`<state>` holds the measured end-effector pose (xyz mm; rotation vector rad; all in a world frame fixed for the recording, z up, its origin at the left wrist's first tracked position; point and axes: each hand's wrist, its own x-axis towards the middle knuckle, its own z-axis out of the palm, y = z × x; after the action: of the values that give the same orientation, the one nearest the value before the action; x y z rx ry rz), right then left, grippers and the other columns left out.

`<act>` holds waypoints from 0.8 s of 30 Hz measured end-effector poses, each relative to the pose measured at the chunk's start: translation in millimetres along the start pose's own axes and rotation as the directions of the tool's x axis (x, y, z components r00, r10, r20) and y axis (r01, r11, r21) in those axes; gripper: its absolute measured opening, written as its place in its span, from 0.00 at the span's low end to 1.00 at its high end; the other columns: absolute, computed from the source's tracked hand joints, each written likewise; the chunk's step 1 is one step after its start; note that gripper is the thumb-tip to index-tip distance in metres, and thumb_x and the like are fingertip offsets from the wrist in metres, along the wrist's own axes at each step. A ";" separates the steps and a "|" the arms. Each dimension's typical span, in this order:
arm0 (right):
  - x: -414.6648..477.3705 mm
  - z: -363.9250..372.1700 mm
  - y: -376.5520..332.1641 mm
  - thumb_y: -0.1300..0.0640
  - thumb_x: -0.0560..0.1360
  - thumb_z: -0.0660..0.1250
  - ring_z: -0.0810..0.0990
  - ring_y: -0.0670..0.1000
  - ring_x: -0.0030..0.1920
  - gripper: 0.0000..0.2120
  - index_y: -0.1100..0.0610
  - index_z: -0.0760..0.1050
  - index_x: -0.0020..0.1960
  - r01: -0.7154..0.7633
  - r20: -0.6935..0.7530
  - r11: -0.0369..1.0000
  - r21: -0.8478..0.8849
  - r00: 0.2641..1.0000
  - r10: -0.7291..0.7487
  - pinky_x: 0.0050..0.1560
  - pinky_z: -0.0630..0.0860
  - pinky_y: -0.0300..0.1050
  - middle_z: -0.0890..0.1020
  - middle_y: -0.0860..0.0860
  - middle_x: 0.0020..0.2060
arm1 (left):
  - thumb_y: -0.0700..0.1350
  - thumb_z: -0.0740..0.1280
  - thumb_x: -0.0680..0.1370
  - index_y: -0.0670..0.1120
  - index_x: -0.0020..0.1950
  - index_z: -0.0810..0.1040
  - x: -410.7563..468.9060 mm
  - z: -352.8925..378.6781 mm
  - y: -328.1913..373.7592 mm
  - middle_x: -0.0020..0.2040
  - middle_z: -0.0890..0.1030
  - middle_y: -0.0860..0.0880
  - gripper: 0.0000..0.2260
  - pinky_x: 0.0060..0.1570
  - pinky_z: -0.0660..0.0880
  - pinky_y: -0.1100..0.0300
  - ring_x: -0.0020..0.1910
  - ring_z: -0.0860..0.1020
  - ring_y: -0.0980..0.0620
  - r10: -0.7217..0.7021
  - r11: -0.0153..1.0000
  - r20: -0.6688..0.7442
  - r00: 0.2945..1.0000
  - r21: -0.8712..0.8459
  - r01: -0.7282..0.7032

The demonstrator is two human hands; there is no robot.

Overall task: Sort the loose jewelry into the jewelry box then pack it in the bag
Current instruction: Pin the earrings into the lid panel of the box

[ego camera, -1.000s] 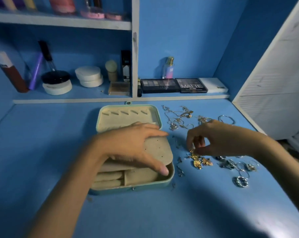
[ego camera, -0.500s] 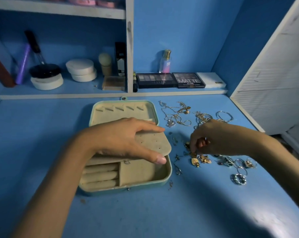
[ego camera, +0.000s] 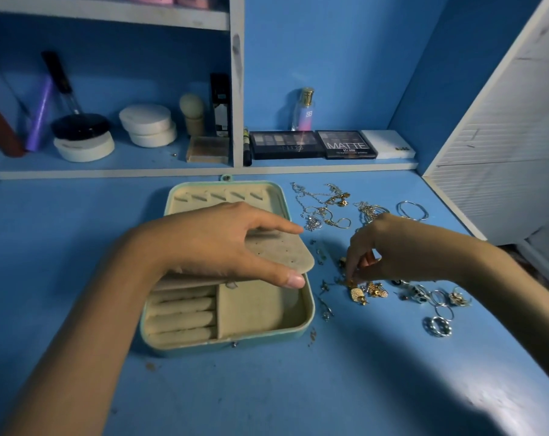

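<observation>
An open teal jewelry box (ego camera: 308, 313) with beige lining lies in the middle of the blue desk. My left hand (ego camera: 216, 243) grips its perforated beige earring flap (ego camera: 282, 251), thumb under the edge, holding it raised over the ring rolls. To the right, my right hand (ego camera: 389, 247) pinches a gold earring (ego camera: 356, 292) at the pile of loose jewelry. Gold earrings (ego camera: 377, 289), silver rings (ego camera: 438, 325) and chains (ego camera: 323, 212) lie scattered on the desk right of the box. No bag is in view.
A low shelf behind the desk holds eyeshadow palettes (ego camera: 314, 144), a perfume bottle (ego camera: 304, 110), round white compacts (ego camera: 147, 124) and brushes. A white louvered door (ego camera: 503, 136) closes off the right side. Bangles (ego camera: 411, 210) lie at the far right.
My right hand has dipped lower onto the gold earrings and closed its fingertips on one. The left hand keeps the flap raised; the view shifted slightly downward.
</observation>
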<state>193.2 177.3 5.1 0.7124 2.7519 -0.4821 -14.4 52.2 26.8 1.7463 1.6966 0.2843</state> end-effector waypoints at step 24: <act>67.1 -15.7 -52.4 0.71 0.69 0.70 0.79 0.47 0.35 0.04 0.63 0.80 0.39 0.590 -0.673 0.323 0.740 0.651 0.351 0.43 0.77 0.39 0.83 0.51 0.32 | 0.40 0.63 0.70 0.48 0.50 0.79 56.0 -12.4 -21.9 0.45 0.81 0.56 0.11 0.54 0.65 0.58 0.48 0.76 0.54 0.309 0.948 -0.775 0.551 0.208 -0.240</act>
<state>107.3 168.3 10.8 1.0691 2.9416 -2.6147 -32.1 107.5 6.5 2.1096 2.0080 1.3622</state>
